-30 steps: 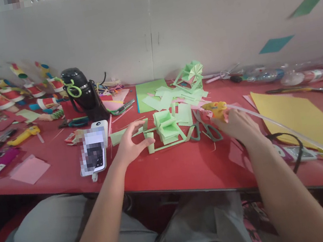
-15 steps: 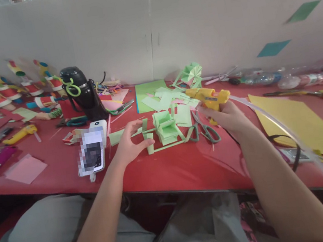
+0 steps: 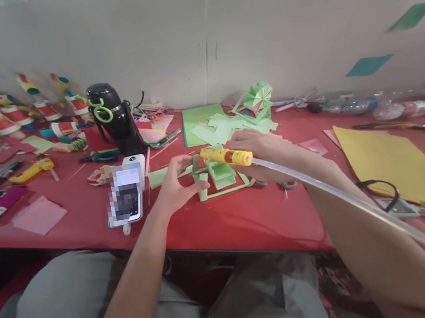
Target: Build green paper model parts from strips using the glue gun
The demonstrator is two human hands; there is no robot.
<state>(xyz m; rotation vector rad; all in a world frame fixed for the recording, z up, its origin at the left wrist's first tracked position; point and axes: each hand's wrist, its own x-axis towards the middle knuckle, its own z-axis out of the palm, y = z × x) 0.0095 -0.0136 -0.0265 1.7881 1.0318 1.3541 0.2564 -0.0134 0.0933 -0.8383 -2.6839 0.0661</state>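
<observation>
My right hand (image 3: 266,152) grips a yellow glue gun (image 3: 226,155) whose nozzle points left over a light green folded paper model (image 3: 221,174) on the red table (image 3: 227,222). A long clear glue stick (image 3: 346,198) trails back from the gun along my right forearm. My left hand (image 3: 176,184) pinches the left end of the green paper frame (image 3: 202,188), thumb and fingers closed on its strip.
A phone on a white power bank (image 3: 126,193) lies left of my left hand. A black bottle (image 3: 113,119), scissors (image 3: 99,158) and craft figures (image 3: 3,116) stand at the back left. Green paper scraps (image 3: 231,123) and a yellow sheet (image 3: 398,162) lie further right. White partitions (image 3: 276,32) close the back.
My right hand lifted the glue gun from the table at the right and swung it left over the green paper model. My left hand stayed on the paper frame.
</observation>
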